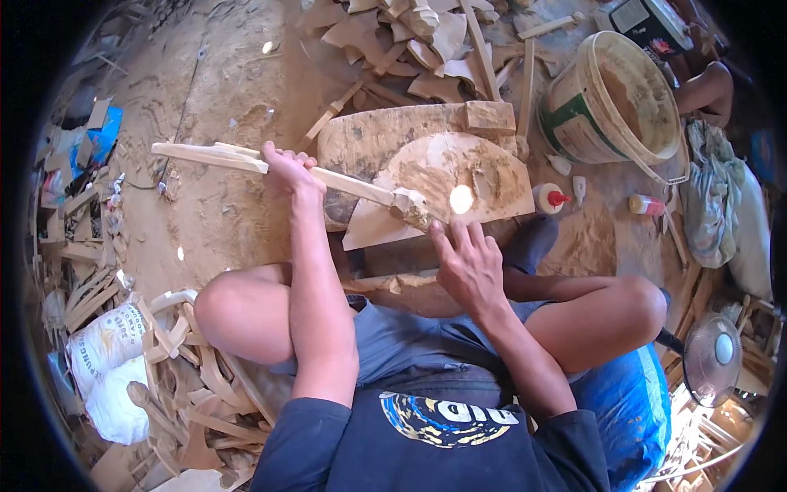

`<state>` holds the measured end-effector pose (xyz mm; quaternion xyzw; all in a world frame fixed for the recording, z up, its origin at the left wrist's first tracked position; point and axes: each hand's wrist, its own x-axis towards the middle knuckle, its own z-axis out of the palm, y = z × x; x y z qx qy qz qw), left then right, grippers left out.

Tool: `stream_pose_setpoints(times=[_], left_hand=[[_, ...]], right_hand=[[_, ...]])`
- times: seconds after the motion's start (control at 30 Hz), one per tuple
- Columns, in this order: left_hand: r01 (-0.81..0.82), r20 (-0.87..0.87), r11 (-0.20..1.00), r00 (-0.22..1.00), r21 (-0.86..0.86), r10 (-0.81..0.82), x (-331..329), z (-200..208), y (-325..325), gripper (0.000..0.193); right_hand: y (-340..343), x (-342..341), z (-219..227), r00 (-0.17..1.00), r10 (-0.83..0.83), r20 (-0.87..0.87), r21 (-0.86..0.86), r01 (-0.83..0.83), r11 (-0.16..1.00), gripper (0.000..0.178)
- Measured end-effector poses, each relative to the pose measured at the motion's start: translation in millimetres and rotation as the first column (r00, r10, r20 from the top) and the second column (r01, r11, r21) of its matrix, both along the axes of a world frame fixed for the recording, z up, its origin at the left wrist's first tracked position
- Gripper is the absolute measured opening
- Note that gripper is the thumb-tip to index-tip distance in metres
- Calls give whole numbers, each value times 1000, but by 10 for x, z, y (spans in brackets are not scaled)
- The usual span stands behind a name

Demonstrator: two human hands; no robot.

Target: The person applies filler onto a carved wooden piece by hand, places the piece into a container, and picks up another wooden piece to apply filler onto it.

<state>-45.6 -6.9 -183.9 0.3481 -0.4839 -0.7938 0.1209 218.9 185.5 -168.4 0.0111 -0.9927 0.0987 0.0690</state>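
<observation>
My left hand [288, 170] is closed around a long pale wooden stick [352, 184], with further slim lengths of wood beyond the fist. The stick slants down to the right, and its wider near end [410, 205] carries crumbly, sawdust-like matter. That end lies over a half-round wooden board [393, 176], which rests on a thick wooden block [348, 139]. Close by the stick's end is my right hand [471, 266], palm down, fingers apart and fingertips at the board's near edge; it grips nothing I can see. Sawdust lies on the board.
A glue bottle with a red cap [551, 198] and a small yellow-and-pink bottle [646, 205] are at the right. Behind them stands a dusty bucket [602, 102]. Carved wood offcuts [369, 37] are heaped at the back. A fan [711, 361] is at lower right; another person's leg [707, 88] shows beyond the bucket.
</observation>
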Motion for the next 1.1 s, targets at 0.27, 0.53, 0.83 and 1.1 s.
stream_pose_setpoints(times=[0.27, 0.53, 0.83, 1.1], left_hand=[[32, 1, 999, 999, -41, -32, 26, 119, 36, 36], [30, -31, 998, 999, -63, -32, 13, 135, 86, 36], [-1, -43, 996, 999, -91, -3, 60, 211, 152, 36], [-21, -61, 996, 998, -83, 16, 67, 211, 107, 41]], right_hand=[[3, 61, 145, 999, -39, 25, 11, 38, 999, 47], [-22, 4, 118, 997, -28, 67, 33, 25, 999, 51], [-40, -9, 9, 999, -34, 18, -41, 34, 999, 49], [-10, 122, 80, 999, -31, -29, -41, 29, 999, 49]])
